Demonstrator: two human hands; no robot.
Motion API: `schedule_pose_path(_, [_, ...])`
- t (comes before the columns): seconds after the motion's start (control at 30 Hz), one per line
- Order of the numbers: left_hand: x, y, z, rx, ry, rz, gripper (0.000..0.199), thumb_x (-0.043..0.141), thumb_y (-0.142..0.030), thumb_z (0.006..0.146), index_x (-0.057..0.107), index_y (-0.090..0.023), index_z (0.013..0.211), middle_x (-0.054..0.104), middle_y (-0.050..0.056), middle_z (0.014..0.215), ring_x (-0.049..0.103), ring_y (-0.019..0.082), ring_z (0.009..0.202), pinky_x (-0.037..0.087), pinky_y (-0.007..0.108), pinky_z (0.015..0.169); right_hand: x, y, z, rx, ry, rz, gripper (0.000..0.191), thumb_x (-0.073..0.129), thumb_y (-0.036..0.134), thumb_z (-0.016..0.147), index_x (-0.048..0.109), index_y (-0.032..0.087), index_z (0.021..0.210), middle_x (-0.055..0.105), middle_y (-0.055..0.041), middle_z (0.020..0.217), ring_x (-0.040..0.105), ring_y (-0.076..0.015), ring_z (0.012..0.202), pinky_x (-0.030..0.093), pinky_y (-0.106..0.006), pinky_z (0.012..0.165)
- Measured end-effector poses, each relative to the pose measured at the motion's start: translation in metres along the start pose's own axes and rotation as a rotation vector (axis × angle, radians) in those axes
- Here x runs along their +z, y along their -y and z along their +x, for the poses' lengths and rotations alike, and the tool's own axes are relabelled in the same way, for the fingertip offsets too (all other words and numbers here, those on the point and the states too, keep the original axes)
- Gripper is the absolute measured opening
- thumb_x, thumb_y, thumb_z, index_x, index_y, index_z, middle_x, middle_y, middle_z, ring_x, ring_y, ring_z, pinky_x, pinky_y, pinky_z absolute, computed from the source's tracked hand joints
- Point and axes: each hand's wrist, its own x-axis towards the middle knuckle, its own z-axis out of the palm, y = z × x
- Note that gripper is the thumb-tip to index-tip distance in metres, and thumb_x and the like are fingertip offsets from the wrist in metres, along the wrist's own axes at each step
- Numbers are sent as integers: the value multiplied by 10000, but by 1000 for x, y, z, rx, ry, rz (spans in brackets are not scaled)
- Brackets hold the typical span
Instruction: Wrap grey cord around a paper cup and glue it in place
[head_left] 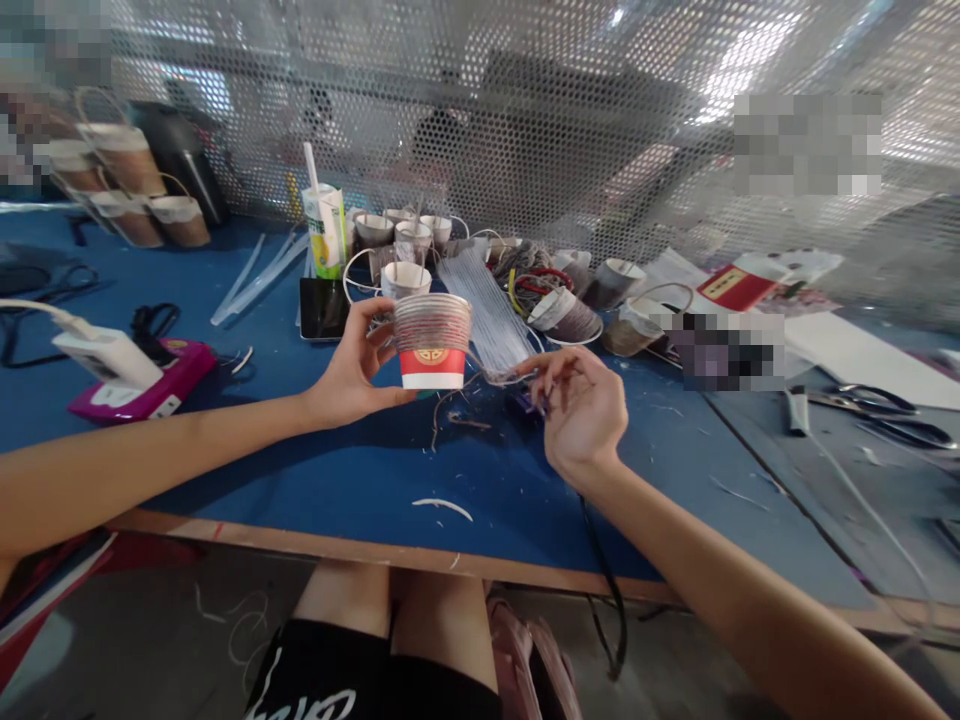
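A red and white paper cup [433, 365] sits in the grip of my left hand [352, 370], held upright above the blue table. Rows of thin cord [433, 325] are wound around the cup's upper part, and a gold emblem shows below them. From the cup a thin strand appears to run to my right hand [581, 405], whose fingertips are pinched together on it. Behind the hands lies a bundle of pale straight strands [487, 310]. Under my right fingers is a small dark purple object [525, 403], partly hidden.
Several small cups with handles [405, 278] stand behind, beside a drink carton [324, 230] and a phone [322, 310]. A magenta power strip [142, 380] is at the left, scissors [877, 405] at the right. A perforated metal screen [525, 120] borders the back.
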Motion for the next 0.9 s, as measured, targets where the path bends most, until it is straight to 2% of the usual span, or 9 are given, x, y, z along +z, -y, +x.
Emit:
schedule_pose_path(0.07, [-1, -2, -1, -10, 8, 53, 768, 814, -548, 651, 377, -332, 1245, 472, 68, 1265, 554, 229, 1194, 550, 401, 987, 0, 3, -5, -168, 29, -54, 302, 443, 429, 876, 492, 242, 644, 633, -49, 695, 527, -170, 583, 377, -317, 531])
schedule_pose_path(0.1, [-2, -4, -1, -9, 10, 87, 766, 821, -516, 655, 393, -321, 1259, 468, 75, 1273, 544, 231, 1206, 538, 404, 1006, 0, 5, -8, -240, 105, -114, 273, 434, 410, 889, 504, 245, 683, 666, -58, 786, 561, -192, 675, 419, -349, 611])
schedule_pose_path(0.23, [-3, -13, -1, 30, 7, 194, 734, 833, -441, 662, 461, -292, 1278, 441, 92, 1280, 529, 245, 1213, 534, 413, 1014, 2, 14, -17, -449, 650, -447, 170, 414, 367, 911, 485, 253, 806, 696, -42, 1140, 524, -241, 897, 386, -483, 879])
schedule_pose_path(0.27, [-2, -14, -1, 42, 6, 203, 727, 829, -437, 669, 467, -292, 1283, 440, 94, 1273, 531, 246, 1209, 539, 415, 1007, 3, 15, -17, -492, 746, -500, 147, 416, 362, 909, 471, 253, 827, 689, -37, 1176, 504, -242, 897, 366, -495, 894])
schedule_pose_path(0.33, [-1, -17, -1, 57, 14, 222, 720, 827, -417, 676, 474, -295, 1292, 439, 94, 1263, 528, 247, 1208, 545, 418, 1000, 5, 15, -17, -536, 827, -569, 114, 417, 351, 908, 450, 251, 867, 670, -36, 1232, 476, -244, 907, 340, -503, 890])
schedule_pose_path(0.47, [0, -19, -1, 63, 33, 266, 709, 839, -363, 664, 493, -292, 1279, 448, 92, 1251, 514, 255, 1227, 544, 433, 1007, 8, 16, -18, -518, 770, -632, 106, 412, 347, 916, 428, 245, 889, 651, -32, 1277, 449, -257, 951, 309, -496, 871])
schedule_pose_path(0.6, [0, -18, -3, 63, 31, 201, 695, 831, -400, 669, 491, -297, 1266, 429, 93, 1275, 516, 252, 1225, 554, 423, 993, 7, 17, -22, -484, 651, -598, 159, 384, 339, 940, 442, 248, 824, 696, -5, 1172, 431, -247, 893, 307, -491, 860])
schedule_pose_path(0.8, [-1, -12, -3, 47, 15, 132, 722, 839, -430, 655, 455, -305, 1254, 424, 82, 1284, 520, 235, 1227, 539, 395, 1008, 1, 5, -25, -485, 231, -421, 404, 316, 368, 976, 392, 242, 600, 691, -45, 803, 466, -251, 807, 363, -494, 847])
schedule_pose_path(0.9, [-1, -3, -2, 54, 2, 46, 742, 824, -465, 669, 381, -337, 1250, 443, 56, 1274, 526, 214, 1223, 520, 389, 1025, -1, -2, -18, -493, -20, -326, 314, 370, 397, 949, 446, 250, 683, 635, -54, 800, 561, -244, 807, 428, -496, 856])
